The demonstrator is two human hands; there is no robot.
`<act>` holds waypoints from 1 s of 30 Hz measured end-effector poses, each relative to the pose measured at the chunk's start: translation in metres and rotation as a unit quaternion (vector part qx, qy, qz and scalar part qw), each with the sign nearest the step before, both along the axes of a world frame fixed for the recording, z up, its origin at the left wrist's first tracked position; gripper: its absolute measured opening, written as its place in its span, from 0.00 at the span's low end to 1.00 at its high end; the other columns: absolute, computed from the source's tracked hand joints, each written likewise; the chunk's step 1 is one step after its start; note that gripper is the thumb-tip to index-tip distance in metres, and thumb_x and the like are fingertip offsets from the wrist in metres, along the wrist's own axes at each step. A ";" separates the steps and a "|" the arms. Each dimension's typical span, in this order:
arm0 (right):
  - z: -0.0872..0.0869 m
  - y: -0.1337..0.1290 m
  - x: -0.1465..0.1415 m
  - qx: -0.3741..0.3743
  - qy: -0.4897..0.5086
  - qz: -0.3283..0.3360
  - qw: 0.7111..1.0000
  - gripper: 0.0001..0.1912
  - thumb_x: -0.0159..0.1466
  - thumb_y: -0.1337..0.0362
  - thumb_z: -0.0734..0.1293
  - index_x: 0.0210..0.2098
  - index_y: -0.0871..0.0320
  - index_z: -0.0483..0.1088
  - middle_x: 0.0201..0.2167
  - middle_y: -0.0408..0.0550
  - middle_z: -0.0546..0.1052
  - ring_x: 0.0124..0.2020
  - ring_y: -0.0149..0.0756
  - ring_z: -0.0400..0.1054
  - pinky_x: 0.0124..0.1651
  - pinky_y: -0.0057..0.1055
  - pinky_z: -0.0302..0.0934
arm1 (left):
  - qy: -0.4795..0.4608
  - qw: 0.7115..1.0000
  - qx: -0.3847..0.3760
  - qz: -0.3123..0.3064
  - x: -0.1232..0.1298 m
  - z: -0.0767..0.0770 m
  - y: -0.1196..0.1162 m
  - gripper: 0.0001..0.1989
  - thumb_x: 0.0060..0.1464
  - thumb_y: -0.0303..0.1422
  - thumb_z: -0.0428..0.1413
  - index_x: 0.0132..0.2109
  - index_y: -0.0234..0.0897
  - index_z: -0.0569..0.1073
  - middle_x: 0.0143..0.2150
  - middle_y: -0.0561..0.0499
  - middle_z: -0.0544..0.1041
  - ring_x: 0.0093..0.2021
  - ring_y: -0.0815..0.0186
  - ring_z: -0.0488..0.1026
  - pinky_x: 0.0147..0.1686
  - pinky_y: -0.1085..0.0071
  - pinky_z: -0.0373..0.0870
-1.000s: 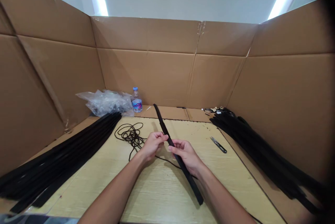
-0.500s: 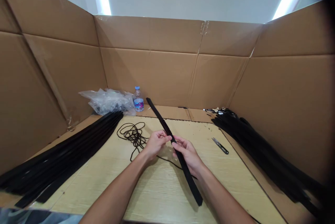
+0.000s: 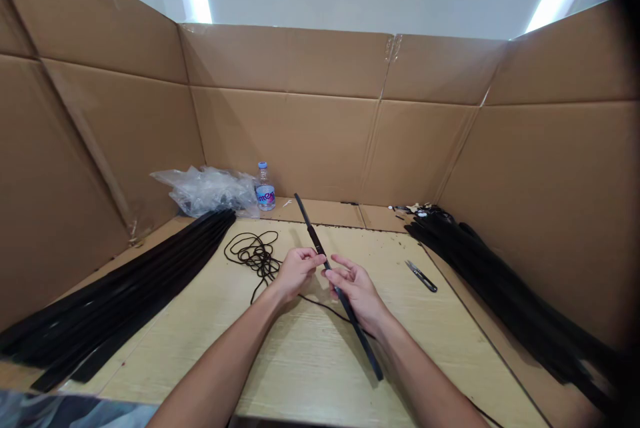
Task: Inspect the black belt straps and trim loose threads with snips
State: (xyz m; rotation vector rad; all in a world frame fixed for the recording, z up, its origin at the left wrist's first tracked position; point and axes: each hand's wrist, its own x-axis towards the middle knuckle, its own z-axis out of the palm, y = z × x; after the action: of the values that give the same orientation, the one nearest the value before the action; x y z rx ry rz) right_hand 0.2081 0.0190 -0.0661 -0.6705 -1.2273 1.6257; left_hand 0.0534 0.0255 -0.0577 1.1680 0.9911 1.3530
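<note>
Both my hands grip a long, narrow black strip near its middle, raised above the table and slanting from upper left to lower right. My left hand pinches it with thumb and fingers where a black cord seems wound around it. Just below, my right hand holds the strip between thumb and fingers, with the index finger lifted. The black cord lies in a loose tangle left of my hands, and a length of it runs under them to the right.
Bundles of black strips lie at the left and right. Thread snips rest on the wooden tabletop. A clear plastic bag and water bottle stand at the back, before cardboard walls.
The black strip has turned about its length, so its narrow edge faces me now instead of its broad face. My right index finger has lifted away from it. Both hands stay in nearly the same place.
</note>
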 end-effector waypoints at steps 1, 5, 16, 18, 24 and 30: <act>-0.001 -0.001 0.001 0.010 -0.015 0.007 1.000 0.27 0.49 0.59 0.76 0.45 0.62 0.69 0.27 0.43 0.72 0.22 0.24 0.61 0.25 0.22 0.57 | -0.001 1.000 -0.003 -0.004 0.000 0.001 -0.001 0.22 0.36 0.44 0.67 0.22 0.32 0.67 0.15 0.61 0.57 0.16 0.79 0.48 0.18 0.77 0.39; 0.001 -0.005 0.006 0.040 -0.027 0.042 0.998 0.21 0.48 0.62 0.77 0.37 0.60 0.68 0.29 0.42 0.72 0.24 0.26 0.63 0.26 0.24 0.62 | -0.004 1.000 -0.006 -0.016 0.001 0.005 -0.005 0.22 0.35 0.43 0.68 0.22 0.33 0.65 0.14 0.61 0.57 0.16 0.79 0.48 0.18 0.77 0.38; 0.002 0.003 0.002 -0.017 0.024 0.019 0.999 0.27 0.51 0.56 0.74 0.47 0.59 0.69 0.33 0.46 0.75 0.22 0.25 0.62 0.23 0.22 0.57 | -0.024 1.000 0.015 -0.001 -0.001 0.005 -0.001 0.21 0.36 0.43 0.67 0.25 0.33 0.66 0.16 0.62 0.57 0.16 0.80 0.47 0.18 0.78 0.39; -0.001 0.002 0.001 0.006 0.001 0.008 1.000 0.24 0.52 0.57 0.74 0.45 0.60 0.71 0.33 0.45 0.74 0.22 0.23 0.61 0.26 0.22 0.59 | -0.023 1.000 0.014 -0.003 0.000 0.004 -0.001 0.21 0.36 0.42 0.68 0.25 0.33 0.67 0.16 0.62 0.56 0.16 0.80 0.47 0.18 0.78 0.38; 0.001 -0.003 0.000 0.037 0.008 0.017 0.999 0.21 0.54 0.53 0.72 0.42 0.57 0.68 0.36 0.47 0.75 0.25 0.29 0.65 0.20 0.22 0.57 | -0.025 0.999 0.024 -0.007 0.000 0.000 0.001 0.21 0.39 0.42 0.66 0.22 0.33 0.63 0.17 0.59 0.60 0.18 0.79 0.52 0.20 0.79 0.43; 0.001 0.001 -0.001 0.021 0.008 0.022 1.000 0.24 0.54 0.52 0.72 0.45 0.61 0.70 0.33 0.49 0.76 0.24 0.27 0.64 0.23 0.22 0.56 | -0.028 1.000 0.010 -0.011 -0.003 0.004 -0.001 0.23 0.37 0.45 0.67 0.23 0.34 0.63 0.15 0.62 0.54 0.16 0.80 0.46 0.19 0.79 0.38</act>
State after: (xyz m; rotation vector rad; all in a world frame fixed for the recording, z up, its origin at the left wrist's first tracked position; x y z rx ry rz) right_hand 0.2074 0.0202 -0.0654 -0.6063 -1.2690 1.6330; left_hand 0.0508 0.0247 -0.0532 1.1472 0.9245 1.3750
